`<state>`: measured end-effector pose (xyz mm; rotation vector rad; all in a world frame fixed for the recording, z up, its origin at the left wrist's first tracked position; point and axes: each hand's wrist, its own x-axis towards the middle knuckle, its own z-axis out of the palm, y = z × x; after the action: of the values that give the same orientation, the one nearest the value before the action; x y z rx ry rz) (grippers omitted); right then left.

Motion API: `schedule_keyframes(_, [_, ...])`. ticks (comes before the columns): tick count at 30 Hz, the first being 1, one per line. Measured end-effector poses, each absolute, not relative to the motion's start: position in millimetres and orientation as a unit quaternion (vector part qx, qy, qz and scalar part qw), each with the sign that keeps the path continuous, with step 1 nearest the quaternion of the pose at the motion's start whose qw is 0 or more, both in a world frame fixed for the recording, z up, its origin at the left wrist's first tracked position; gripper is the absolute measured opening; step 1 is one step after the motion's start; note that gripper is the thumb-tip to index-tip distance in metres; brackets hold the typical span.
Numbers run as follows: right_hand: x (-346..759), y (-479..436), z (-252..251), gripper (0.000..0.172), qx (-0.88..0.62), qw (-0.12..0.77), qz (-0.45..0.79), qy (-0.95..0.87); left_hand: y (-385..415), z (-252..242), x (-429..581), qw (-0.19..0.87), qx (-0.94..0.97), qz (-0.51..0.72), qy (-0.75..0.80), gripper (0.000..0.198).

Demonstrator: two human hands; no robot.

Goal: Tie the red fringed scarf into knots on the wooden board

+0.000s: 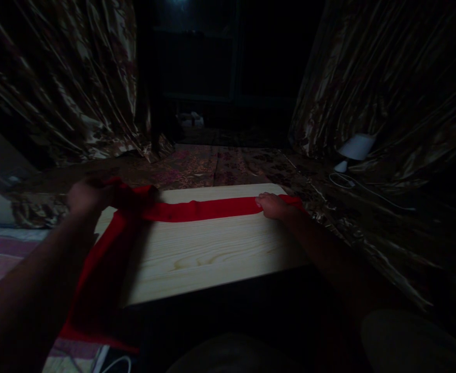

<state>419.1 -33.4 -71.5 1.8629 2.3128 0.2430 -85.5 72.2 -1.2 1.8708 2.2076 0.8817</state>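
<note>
1. Head view, surface: a pale wooden board [212,254] with visible grain is seen lying flat in front of the person. It is the only lit area.
2. Room: very dark. Glossy patterned curtains are seen on the left [57,77] and on the right [386,77]. A patterned carpet [228,166] is laid beyond the board. A striped fabric [2,254] is seen at lower left.
3. Count: one board, one red cloth [204,209], two hands, two curtains. One white lamp-like object [354,147] and one white cable [352,182] are seen at right, well apart from the board.
4. Cloth position: it is stretched as a narrow band across the far part of the board, from one hand to the other. The rest is draped off the board's left edge, down towards the person.
5. Left hand [86,196]: motion-blurred, just past the board's far left corner. Fingers are seen closed round the bunched part of the cloth.
6. Right hand [273,205]: laid on the band's right end, near the board's far right corner. Fingers are in contact with the cloth; whether it is pinched or only pressed cannot be told.
</note>
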Motion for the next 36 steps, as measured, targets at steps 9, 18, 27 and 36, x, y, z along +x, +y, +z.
schedule_keyframes(9, [417.0,-33.8,-76.4,0.035,0.638,0.082,0.089,0.761,-79.9,-4.9,34.4,0.150,0.927,0.077,0.336,0.025])
schedule_keyframes(18, [413.2,-35.8,-75.5,0.033,0.636,0.080,0.105,0.760,-28.7,-55.7,45.2,0.085,0.915,0.155,0.364,0.053])
schedule_keyframes(27, [400.4,-38.9,-83.8,0.029,0.664,0.013,0.120,0.738,32.3,-102.8,40.4,0.046,0.900,-0.013,0.433,0.069])
schedule_keyframes(36, [350.4,-24.4,-97.5,0.028,0.661,-0.071,0.137,0.734,61.1,-111.8,16.5,0.051,0.857,-0.017,0.513,0.076])
